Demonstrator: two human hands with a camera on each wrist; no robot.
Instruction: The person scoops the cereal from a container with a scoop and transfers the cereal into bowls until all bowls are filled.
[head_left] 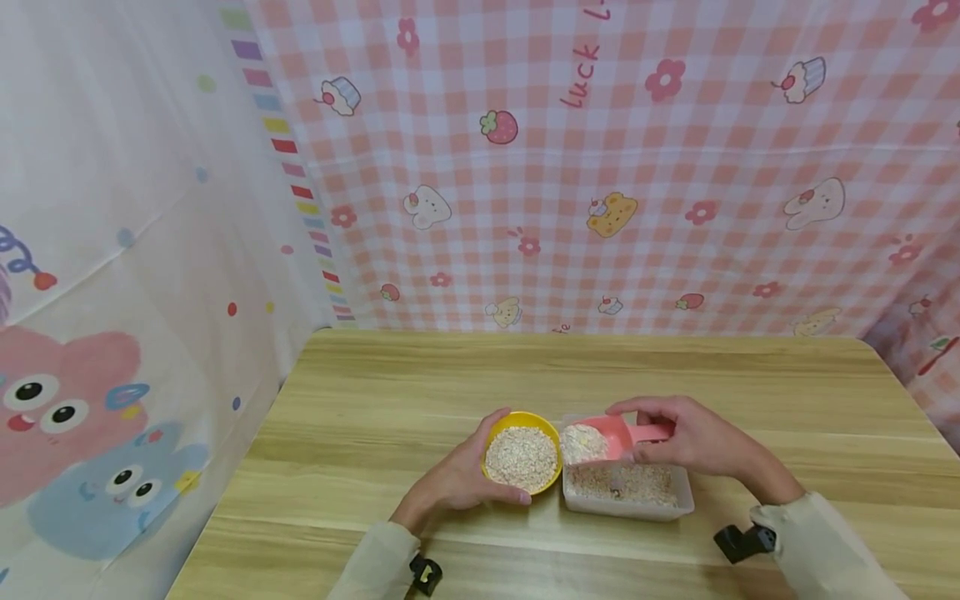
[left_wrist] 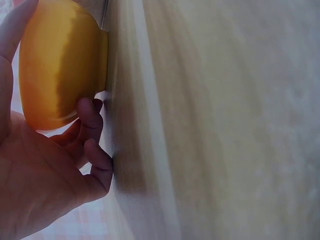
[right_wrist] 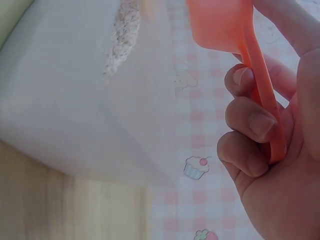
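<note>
A yellow bowl (head_left: 528,417) full of oat flakes (head_left: 522,459) stands on the table. My left hand (head_left: 467,473) grips it from the left, thumb along the near rim. In the left wrist view, fingers curl by the bowl's wall (left_wrist: 60,65) near its foot. My right hand (head_left: 690,435) holds a pink scoop (head_left: 618,437) by its handle, fingers wrapped round it in the right wrist view. A heap of pale flakes (head_left: 583,444) lies in the scoop, its mouth beside the bowl's right rim. Below the scoop is a translucent white tub (head_left: 628,508) with more flakes.
Both hands work over a wood-grain table (head_left: 420,375). A pink checked cloth (head_left: 555,183) hangs behind its far edge, and a white printed cloth (head_left: 165,250) at the left. The tub stands close against the bowl's right side.
</note>
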